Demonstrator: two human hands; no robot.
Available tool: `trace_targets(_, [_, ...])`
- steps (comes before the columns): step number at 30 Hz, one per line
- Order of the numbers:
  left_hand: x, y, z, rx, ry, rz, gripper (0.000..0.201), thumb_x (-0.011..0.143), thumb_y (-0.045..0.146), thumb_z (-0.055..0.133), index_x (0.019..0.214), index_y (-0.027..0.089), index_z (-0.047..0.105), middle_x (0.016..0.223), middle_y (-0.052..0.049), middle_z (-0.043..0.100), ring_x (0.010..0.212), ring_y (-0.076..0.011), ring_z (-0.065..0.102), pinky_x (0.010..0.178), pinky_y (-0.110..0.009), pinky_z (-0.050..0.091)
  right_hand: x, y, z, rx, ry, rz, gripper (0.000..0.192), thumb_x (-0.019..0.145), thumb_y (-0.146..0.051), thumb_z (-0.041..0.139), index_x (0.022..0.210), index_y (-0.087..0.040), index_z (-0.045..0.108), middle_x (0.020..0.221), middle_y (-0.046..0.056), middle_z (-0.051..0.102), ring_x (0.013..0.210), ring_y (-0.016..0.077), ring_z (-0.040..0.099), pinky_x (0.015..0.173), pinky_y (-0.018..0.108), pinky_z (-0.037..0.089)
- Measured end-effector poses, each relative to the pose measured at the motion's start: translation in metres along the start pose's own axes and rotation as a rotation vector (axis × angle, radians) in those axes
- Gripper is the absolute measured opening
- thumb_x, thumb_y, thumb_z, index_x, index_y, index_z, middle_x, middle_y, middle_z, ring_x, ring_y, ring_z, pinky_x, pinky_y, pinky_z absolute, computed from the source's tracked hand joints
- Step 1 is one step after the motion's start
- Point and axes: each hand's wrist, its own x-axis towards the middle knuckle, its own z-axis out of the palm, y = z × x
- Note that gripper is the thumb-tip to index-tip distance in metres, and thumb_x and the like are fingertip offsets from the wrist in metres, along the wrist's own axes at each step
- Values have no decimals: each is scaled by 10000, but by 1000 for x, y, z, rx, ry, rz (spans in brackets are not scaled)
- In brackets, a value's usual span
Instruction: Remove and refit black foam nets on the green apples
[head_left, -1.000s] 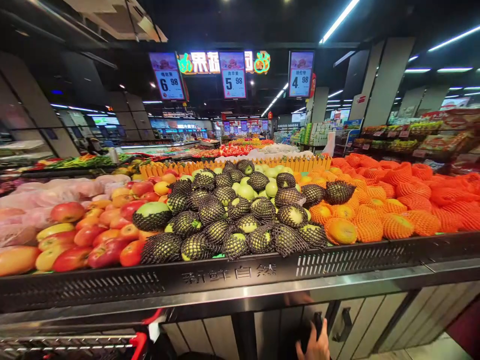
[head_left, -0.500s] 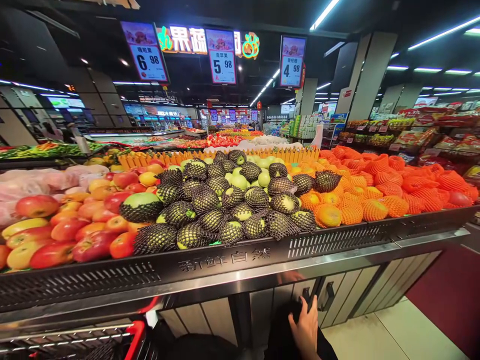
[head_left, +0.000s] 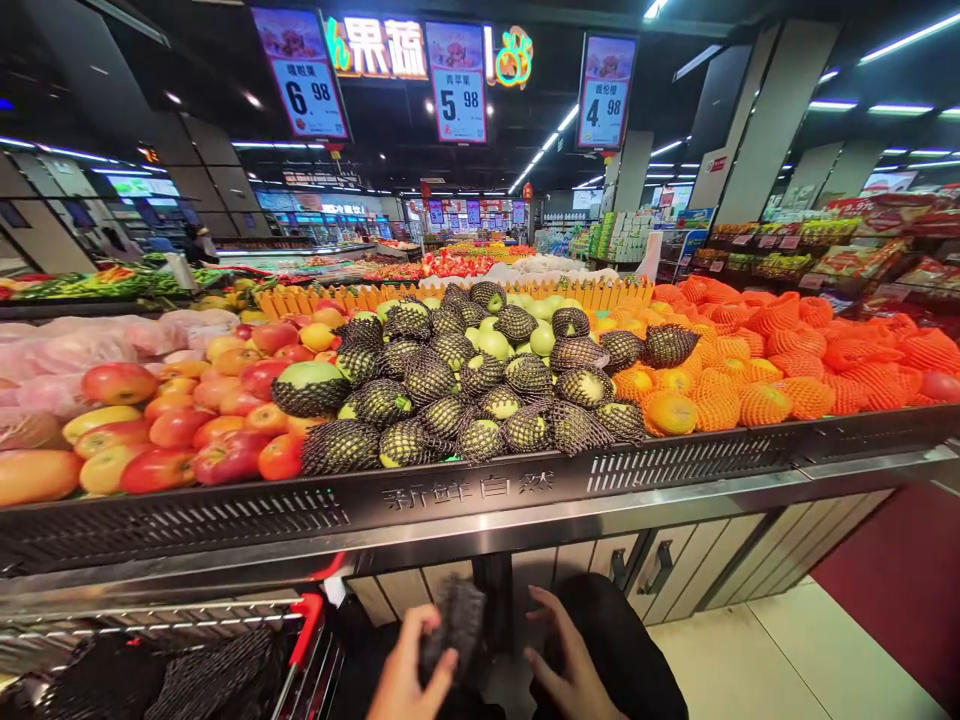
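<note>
Cut-out characters along the middle of the front edge of the black fruit bin (head_left: pixel 465 490) read 新鲜自然. Above the bin hang a left price board (head_left: pixel 300 75), reading 嘎啦果, 6.98; a middle price board (head_left: pixel 457 82), reading 青苹果, 5.98; and a right price board (head_left: pixel 607 92), showing 4.98. Behind them, a lit sign (head_left: pixel 386 47) reads 果蔬, its next character mostly hidden by the middle price board. Finer print on all three is too small to read.
</note>
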Motion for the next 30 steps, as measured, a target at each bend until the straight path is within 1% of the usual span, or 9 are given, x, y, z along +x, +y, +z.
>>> trace_targets(2, [2, -1, 37, -54, -426, 8, 430, 652, 275, 689, 1069, 286, 585, 1094, -45, 708, 1093, -285, 650, 1002, -369, 496, 4, -25, 2, 58, -107, 16, 519, 903, -356, 638, 1406, -282, 535, 1422, 125, 601, 1259, 286, 612, 1100, 472, 469])
trace_targets(4, [3, 1, 61, -62, -626, 12, 541, 610, 167, 679, 1127, 292, 578, 1221, -49, 675, 1190, -278, 599, 1070, -357, 436, 11, -40, -2, 53, -138, 50, 438, 870, -377, 696, 1292, -279, 641, 1316, 109, 680, 1248, 310, 616, 1101, 504, 456])
trace_targets(7, [9, -2, 76, -53, -536, 50, 412, 648, 160, 656, 1033, 266, 558, 1099, -49, 676, 1070, -261, 616, 985, -353, 460, 24, -50, -13, 127, -52, 111, 513, 766, -442, 807, 1221, -246, 675, 1181, 113, 730, 1143, 318, 664, 1023, 494, 510])
trace_targets(11, [14, -16, 81, -109, -358, 28, 225, 848, 415, 583, 986, 245, 534, 784, -8, 593, 725, -197, 554, 717, -316, 456, 30, -53, -29, 171, 20, 140, 541, 610, -524, 901, 1012, -208, 724, 1061, 91, 714, 988, 282, 674, 821, 379, 561])
trace_targets(16, [7, -26, 89, -266, -290, 102, 420, 815, 666, 587, 863, 249, 601, 872, -40, 593, 809, -216, 550, 766, -327, 458, 25, -60, -32, 77, -99, 108, 364, 700, -521, 847, 817, -200, 724, 872, 43, 681, 836, 215, 615, 756, 327, 473])
trace_targets(21, [18, -28, 79, -333, -248, -42, 606, 723, 821, 548, 638, 229, 448, 834, -49, 537, 807, -239, 534, 751, -352, 469, 32, -61, -40, 278, 23, 153, 422, 703, -579, 810, 707, -201, 624, 836, 34, 609, 832, 210, 579, 768, 323, 453])
trace_targets(23, [22, -29, 74, -314, -288, -72, 631, 704, 821, 568, 600, 218, 415, 914, -66, 572, 811, -235, 540, 760, -360, 474, 37, -62, -45, 372, 63, 170, 478, 677, -636, 799, 722, -208, 591, 790, 15, 557, 793, 196, 538, 732, 307, 437])
trace_targets(26, [21, -24, 74, -309, -515, -100, 545, 659, 726, 702, 611, 212, 527, 962, -68, 634, 846, -249, 594, 826, -379, 501, 39, -68, -45, 414, 37, 198, 529, 693, -696, 755, 777, -223, 534, 740, -21, 452, 713, 157, 433, 660, 277, 375])
trace_targets(30, [8, -7, 85, -597, -643, -116, 492, 678, 486, 822, 1092, 251, 695, 1081, -102, 694, 1095, -307, 631, 1014, -422, 477, 31, -78, -28, 511, -180, 229, 492, 791, -675, 689, 876, -245, 465, 786, -35, 411, 735, 139, 392, 696, 269, 350])
